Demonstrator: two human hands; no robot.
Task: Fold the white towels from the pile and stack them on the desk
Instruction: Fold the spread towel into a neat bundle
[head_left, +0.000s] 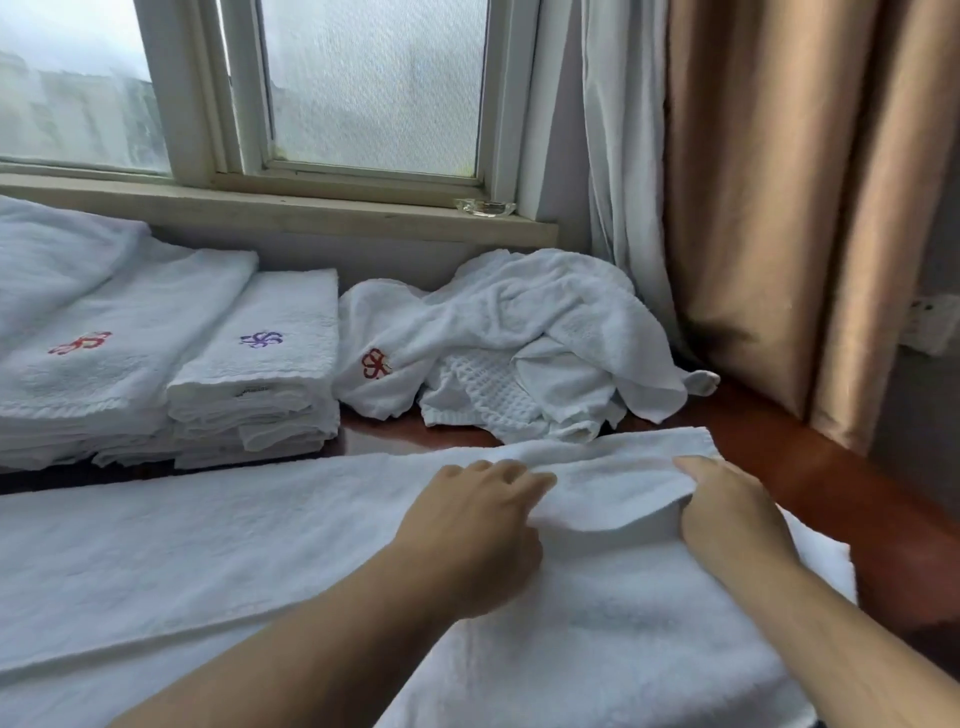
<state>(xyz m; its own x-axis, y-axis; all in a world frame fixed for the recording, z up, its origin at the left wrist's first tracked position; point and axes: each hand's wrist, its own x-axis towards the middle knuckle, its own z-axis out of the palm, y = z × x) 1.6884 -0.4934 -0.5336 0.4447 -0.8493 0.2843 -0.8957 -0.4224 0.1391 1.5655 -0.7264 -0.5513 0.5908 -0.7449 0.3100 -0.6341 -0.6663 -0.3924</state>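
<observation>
Spread nearest the viewer, a white bath towel (218, 540) runs its long axis from nine to three o'clock across the desk (810, 467). Left hand (467, 530) rests flat, fingers relaxed. Right hand (727, 509), at two o'clock, pinches the raised far-right end, likely folding toward nine. Unfolded pile (519, 343) lies at twelve; folded stacks (260, 364) at ten.

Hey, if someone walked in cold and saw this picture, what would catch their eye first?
Probably the two hands at the front: the left hand rests on a long white towel spread across the desk, while the right hand pinches its lifted end. Behind them, a rumpled towel pile lies under the window, with folded stacks to its left.
</observation>
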